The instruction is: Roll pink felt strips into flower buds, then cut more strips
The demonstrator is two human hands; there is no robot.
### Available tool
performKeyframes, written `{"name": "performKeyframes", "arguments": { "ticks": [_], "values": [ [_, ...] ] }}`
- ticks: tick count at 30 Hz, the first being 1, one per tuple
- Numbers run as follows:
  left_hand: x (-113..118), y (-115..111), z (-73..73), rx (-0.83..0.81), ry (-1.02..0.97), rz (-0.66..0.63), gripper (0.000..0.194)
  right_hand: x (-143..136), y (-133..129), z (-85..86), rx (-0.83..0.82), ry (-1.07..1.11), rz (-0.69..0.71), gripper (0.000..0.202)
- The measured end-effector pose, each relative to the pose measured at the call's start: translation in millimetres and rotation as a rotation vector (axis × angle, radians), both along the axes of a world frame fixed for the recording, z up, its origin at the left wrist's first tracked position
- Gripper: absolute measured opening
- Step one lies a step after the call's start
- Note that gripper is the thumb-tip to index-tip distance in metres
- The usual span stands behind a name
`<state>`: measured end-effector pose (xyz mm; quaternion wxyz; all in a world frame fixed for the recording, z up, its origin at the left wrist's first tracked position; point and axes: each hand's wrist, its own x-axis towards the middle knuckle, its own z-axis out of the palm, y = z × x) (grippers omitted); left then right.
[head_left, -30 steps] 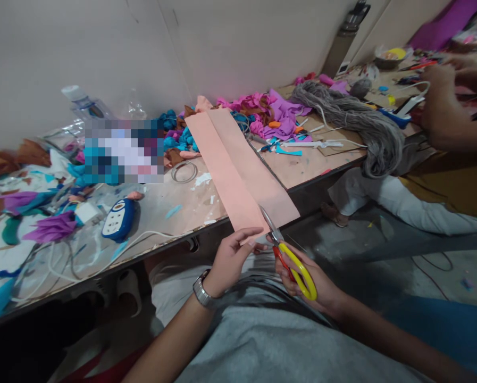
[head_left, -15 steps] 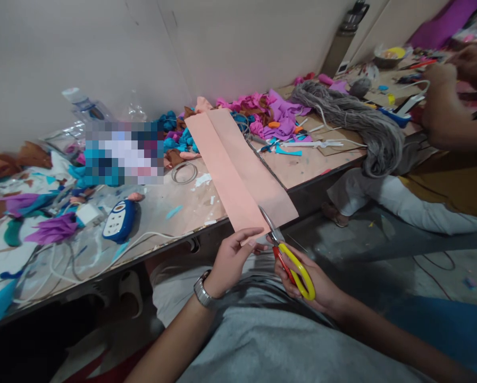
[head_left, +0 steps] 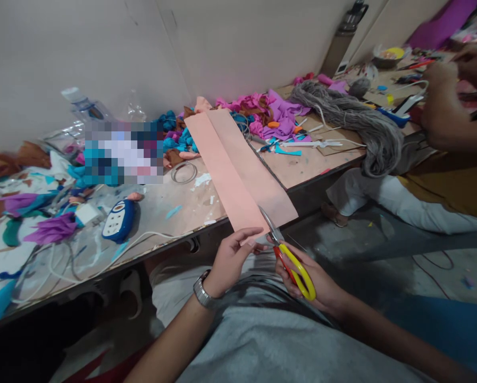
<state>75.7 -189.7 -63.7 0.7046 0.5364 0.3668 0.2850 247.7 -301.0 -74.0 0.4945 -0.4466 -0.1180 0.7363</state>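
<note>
A long peach sheet (head_left: 230, 165), which looks like paper or thin foam, lies across the table and hangs over its front edge toward me. A lengthwise line splits its near part into two strips. My left hand (head_left: 232, 260), with a metal watch on the wrist, pinches the near end of the left strip between thumb and fingers. In my right hand (head_left: 302, 274) are scissors (head_left: 298, 268) with one yellow and one red handle. Their blades point away from me and sit at the line between the strips; one blade shows above the sheet.
A blue-and-white power strip (head_left: 119, 221) with white cables lies on the table (head_left: 174, 218) at left. Colourful scraps (head_left: 262, 117) pile along the wall. Grey yarn (head_left: 350, 117) droops over the edge at right, beside another person's hands (head_left: 441, 80). A bottle (head_left: 84, 106) stands behind.
Almost nothing differs. Both hands, the scissors and the sheet keep their places; the view has shifted very slightly.
</note>
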Motion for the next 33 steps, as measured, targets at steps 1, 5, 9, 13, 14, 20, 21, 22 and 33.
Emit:
{"name": "performKeyframes", "arguments": {
  "ticks": [1, 5, 9, 13, 14, 20, 21, 22, 33],
  "values": [
    [0.0, 0.1, 0.1, -0.002, -0.002, 0.001, 0.044, 0.0, -0.1, -0.3, 0.000, 0.001, 0.001, 0.056],
    [0.0, 0.1, 1.4, -0.010, 0.001, 0.008, 0.045, 0.0, -0.7, -0.5, 0.008, 0.010, -0.016, 0.052],
    [0.0, -0.7, 3.2, -0.016, 0.004, 0.008, 0.045, 1.1, -0.8, 1.6, 0.021, 0.032, -0.009, 0.055],
    [0.6, -1.4, 4.4, -0.022, -0.007, 0.006, 0.044, 2.3, -0.5, 3.7, 0.024, 0.050, 0.008, 0.056],
    [0.7, -1.5, 4.6, -0.021, -0.012, 0.006, 0.044, 2.4, -0.5, 4.1, 0.021, 0.055, 0.011, 0.054],
    [1.1, -3.0, 4.5, -0.025, -0.010, 0.000, 0.044, 2.8, -0.1, 5.3, 0.007, 0.084, 0.020, 0.040],
    [1.1, -3.4, 4.4, -0.025, -0.010, -0.004, 0.044, 2.7, 0.0, 5.3, 0.005, 0.088, 0.020, 0.040],
    [1.0, -3.7, 4.3, -0.023, -0.010, -0.008, 0.044, 2.6, 0.1, 5.2, 0.005, 0.091, 0.016, 0.040],
    [-0.7, -7.3, 5.0, -0.017, 0.020, -0.035, 0.046, 1.8, -0.8, 0.2, 0.005, 0.083, 0.001, 0.039]
  ]
}}
